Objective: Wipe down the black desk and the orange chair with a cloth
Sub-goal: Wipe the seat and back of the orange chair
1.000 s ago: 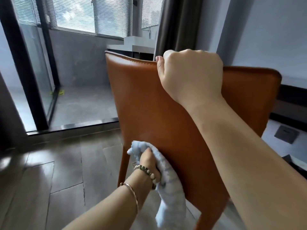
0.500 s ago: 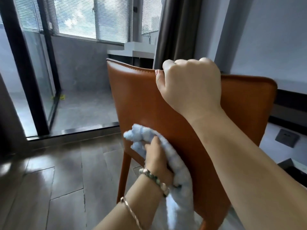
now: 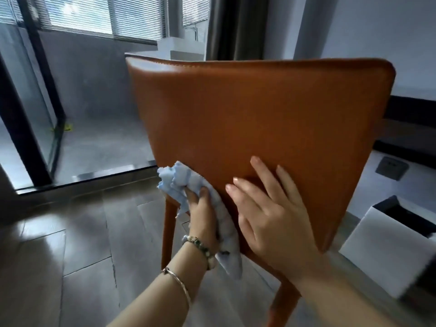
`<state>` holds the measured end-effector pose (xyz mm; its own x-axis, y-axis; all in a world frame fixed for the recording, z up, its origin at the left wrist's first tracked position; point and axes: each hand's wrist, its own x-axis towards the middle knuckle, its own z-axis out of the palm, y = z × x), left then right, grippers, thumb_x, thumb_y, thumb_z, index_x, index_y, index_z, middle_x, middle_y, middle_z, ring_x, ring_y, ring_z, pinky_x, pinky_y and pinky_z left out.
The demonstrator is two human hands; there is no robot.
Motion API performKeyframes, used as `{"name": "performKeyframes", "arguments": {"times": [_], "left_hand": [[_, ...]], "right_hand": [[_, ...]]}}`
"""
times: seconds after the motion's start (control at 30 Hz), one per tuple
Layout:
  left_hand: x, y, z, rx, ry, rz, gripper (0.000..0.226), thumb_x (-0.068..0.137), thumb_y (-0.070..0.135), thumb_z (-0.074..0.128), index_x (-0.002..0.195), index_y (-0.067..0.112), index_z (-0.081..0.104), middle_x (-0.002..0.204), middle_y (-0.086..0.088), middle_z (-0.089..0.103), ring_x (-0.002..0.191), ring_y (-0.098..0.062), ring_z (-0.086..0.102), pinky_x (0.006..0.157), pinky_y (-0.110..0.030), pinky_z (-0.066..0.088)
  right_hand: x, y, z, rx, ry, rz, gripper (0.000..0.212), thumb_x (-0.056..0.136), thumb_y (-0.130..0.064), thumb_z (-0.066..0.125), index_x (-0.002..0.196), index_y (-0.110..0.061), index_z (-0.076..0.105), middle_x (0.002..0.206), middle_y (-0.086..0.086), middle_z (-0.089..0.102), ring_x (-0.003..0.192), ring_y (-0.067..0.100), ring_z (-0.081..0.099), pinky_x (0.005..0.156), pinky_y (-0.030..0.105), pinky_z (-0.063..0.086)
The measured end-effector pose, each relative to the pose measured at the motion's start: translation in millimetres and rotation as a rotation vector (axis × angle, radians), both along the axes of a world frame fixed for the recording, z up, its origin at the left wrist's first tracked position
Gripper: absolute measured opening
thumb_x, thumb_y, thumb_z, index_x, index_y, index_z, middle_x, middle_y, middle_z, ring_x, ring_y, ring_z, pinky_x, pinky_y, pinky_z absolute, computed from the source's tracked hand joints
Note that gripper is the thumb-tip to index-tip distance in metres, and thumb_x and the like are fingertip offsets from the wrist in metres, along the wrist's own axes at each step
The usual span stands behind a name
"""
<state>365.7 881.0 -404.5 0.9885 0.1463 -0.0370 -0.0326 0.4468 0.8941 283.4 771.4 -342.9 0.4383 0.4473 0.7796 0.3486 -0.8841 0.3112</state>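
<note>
Two hands low on the orange chair (image 3: 259, 114), mid frame, rear face toward camera, top edge running left-right; left hand (image 3: 204, 217) gripping the cloth (image 3: 180, 181) at its lower left edge, cloth trailing down-right; right hand (image 3: 278, 223) flat, fingers spread. Looks like chair step; next up, wiping higher

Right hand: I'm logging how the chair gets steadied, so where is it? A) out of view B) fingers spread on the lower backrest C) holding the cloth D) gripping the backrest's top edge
B: the right hand lies with straight, spread fingers on the lower backrest of the orange chair, beside the left hand gripping the blue cloth.
</note>
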Motion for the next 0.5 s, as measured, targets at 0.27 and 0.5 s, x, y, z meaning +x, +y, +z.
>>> {"name": "performKeyframes", "arguments": {"times": [0.27,0.5], "left_hand": [[-24.3,-29.0,-14.2,0.23,-0.308,0.127,0.058,0.089,0.051,0.04,0.142,0.043,0.018,0.142,0.024,0.032,0.13,0.003,0.032,0.103,-0.007,0.027],[-28.0,-51.1,-72.9,0.035,0.298,-0.069,0.054,0.097,0.035,0.035,0.145,0.039,0.01,0.143,-0.001,0.038,0.128,-0.022,0.04,0.109,-0.045,0.032]], "right_hand": [[-18.9,-50.4,-100.6,0.125,0.145,0.054,0.026,0.078,-0.016,0.049,0.078,-0.013,0.075,0.079,0.002,0.07,0.082,0.02,0.059,0.096,0.032,0.036],[-30.2,-51.0,-119.7,0.243,0.181,0.024,0.026,0.08,-0.011,0.047,0.076,-0.012,0.072,0.071,-0.004,0.066,0.064,0.015,0.062,0.082,0.028,0.041]]}}
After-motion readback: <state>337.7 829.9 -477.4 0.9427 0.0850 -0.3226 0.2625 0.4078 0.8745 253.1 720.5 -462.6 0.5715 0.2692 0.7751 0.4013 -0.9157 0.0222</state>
